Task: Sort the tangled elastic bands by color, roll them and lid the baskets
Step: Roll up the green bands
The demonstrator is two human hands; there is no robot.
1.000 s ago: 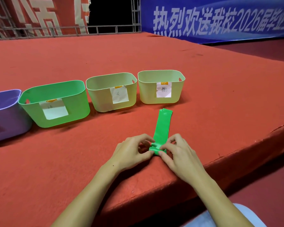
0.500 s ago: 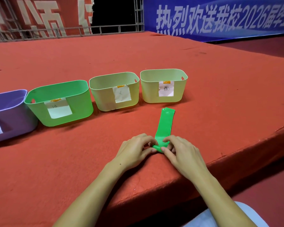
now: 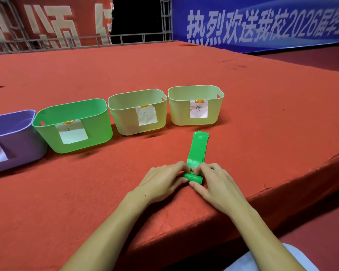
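Green elastic band [image 3: 197, 147] half-rolled on red carpeted platform [image 3: 262, 114], both hands on the roll.
Left hand [image 3: 160, 182] and right hand [image 3: 217, 182] meet at the band's near end, close to the platform edge; fingers curled over the small rolled part, thumbs tucked under its near side, pinching it from both ends. Both forearms angle in from the bottom, wrists low on the carpet. Unrolled strip lies flat, running away toward the right cream basket [image 3: 196, 106], not touching it. Row behind, left to right: purple basket [image 3: 14, 145], green basket [image 3: 72, 126], left cream basket [image 3: 137, 114], then the right cream one; each with a paper label, none lidded. Contents not visible.
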